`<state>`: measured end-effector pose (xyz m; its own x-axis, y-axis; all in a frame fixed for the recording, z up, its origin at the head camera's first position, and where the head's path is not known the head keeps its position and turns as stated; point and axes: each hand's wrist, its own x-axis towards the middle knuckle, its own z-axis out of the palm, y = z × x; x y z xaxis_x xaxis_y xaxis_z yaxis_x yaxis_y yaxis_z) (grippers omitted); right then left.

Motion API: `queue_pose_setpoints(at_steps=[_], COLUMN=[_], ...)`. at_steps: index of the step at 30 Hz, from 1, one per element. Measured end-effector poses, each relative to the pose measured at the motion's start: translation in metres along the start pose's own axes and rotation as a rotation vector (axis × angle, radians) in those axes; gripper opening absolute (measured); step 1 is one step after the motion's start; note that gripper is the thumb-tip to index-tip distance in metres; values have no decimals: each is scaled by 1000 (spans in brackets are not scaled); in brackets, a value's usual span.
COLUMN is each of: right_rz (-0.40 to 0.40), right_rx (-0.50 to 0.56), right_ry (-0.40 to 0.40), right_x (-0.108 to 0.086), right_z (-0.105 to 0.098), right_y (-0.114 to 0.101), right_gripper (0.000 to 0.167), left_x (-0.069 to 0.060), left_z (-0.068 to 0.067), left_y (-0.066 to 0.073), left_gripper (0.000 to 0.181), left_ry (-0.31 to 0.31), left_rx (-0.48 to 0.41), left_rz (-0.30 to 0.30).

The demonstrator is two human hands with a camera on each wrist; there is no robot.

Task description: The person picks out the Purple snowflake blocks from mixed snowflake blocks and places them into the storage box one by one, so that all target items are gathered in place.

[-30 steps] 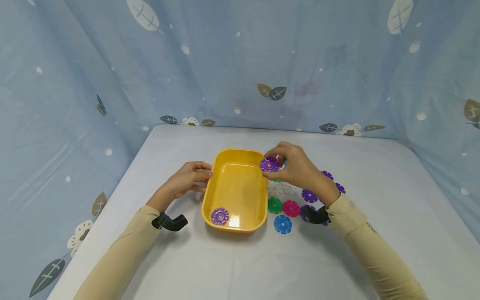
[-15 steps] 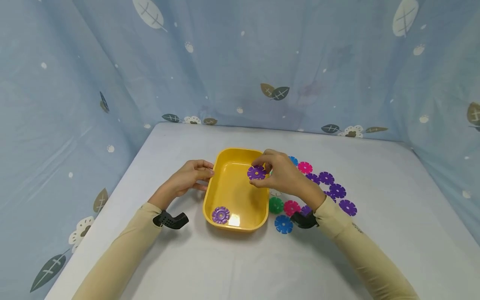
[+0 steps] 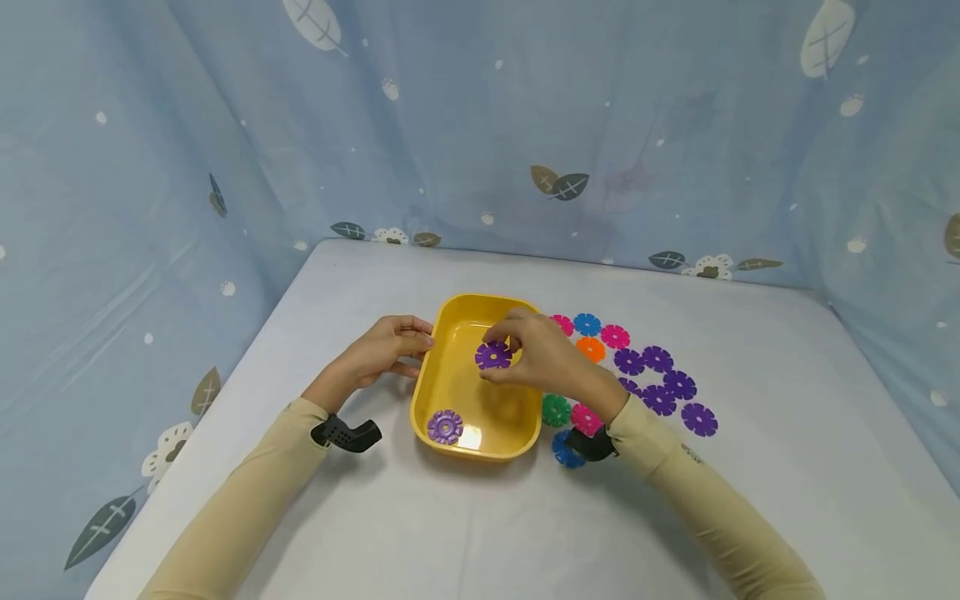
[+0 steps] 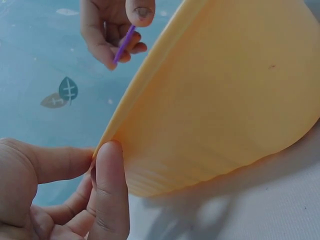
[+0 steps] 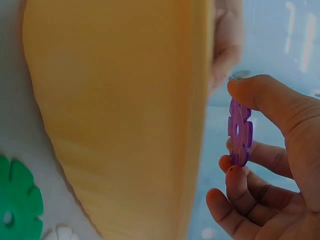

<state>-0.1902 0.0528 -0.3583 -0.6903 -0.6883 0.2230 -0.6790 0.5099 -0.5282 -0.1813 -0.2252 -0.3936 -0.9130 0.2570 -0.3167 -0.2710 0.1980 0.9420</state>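
Over the yellow plastic tray (image 3: 457,383), my right hand (image 3: 551,354) pinches a purple snowflake disc (image 3: 492,356) by its edge. Thumb and fingertips hold this disc (image 5: 240,132) upright in the right wrist view, apart from the tray's wall. My left hand (image 3: 378,352) grips the tray's left rim; the left wrist view shows thumb and finger pinching the rim (image 4: 120,117). Another purple disc (image 3: 445,427) lies in the tray's near left corner. The right hand hides part of the tray's right side.
Right of the tray, loose snowflake discs lie on the white table (image 3: 480,533): several purple ones (image 3: 659,400), an orange one (image 3: 590,349), blue (image 3: 587,324), pink (image 3: 616,337) and green (image 3: 556,410). A patterned blue curtain (image 3: 480,125) hangs behind.
My right hand has carried the purple disc leftward from the tray's right rim to above its middle. The left hand keeps its hold on the rim.
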Motion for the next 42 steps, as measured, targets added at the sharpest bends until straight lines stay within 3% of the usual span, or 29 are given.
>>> queue_pose_setpoints(at_steps=[18,26,35,42], right_rz=[11,-53,-72,-38], right_rx=[-86,-116,-123,-112], right_ry=[-174,-192,-229,-271], right_x=[14,19,22,26], right_z=[30,40,53,58], right_y=[-11,-11,-9,-11], right_gripper=[40,38,39,39], left_x=[1,1,2,2], left_z=[-1,-1,-1,-1], left_y=[-1,0,-2,-2], left_gripper=[37,36,37,36], left_ry=[-5,-2,0,5], left_rx=[-13,-24,-20,-26], left_rz=[-6,-9,-9,-7])
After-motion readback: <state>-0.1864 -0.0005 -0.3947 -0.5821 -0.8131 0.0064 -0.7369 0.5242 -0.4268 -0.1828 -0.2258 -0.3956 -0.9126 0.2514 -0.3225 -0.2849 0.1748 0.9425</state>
